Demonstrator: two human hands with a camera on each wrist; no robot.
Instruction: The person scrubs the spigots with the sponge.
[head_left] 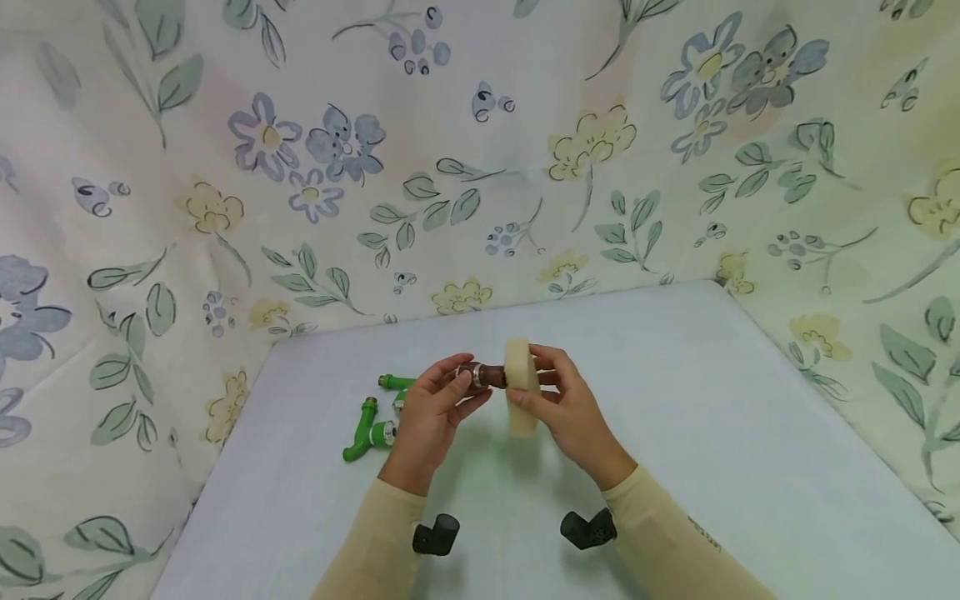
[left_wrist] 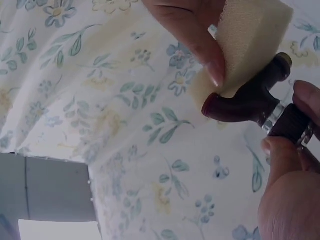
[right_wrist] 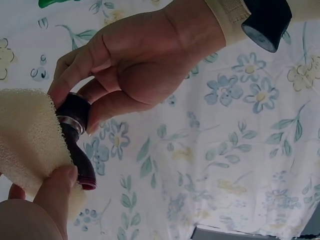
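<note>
My left hand [head_left: 427,421] grips a dark brown-red tap [head_left: 492,377] by its knob end, thumb on one side and fingers on the other. A silver collar sits between the knob and the tap's body [left_wrist: 240,107]. In my right hand [head_left: 573,412] is a thick cream sponge [head_left: 522,417], pinched between thumb and fingers. The sponge lies against the tap's body, as the left wrist view shows; its far side is hidden in the right wrist view. Both hands are raised over the table, close together.
Beside the left hand, a green tap [head_left: 363,433] lies on the white table [head_left: 675,433]. Another green tap [head_left: 392,382] is partly covered by that hand. Floral cloth [head_left: 510,192] hangs behind and around the table. Black wrist cameras [head_left: 437,535] stick out from both sleeves.
</note>
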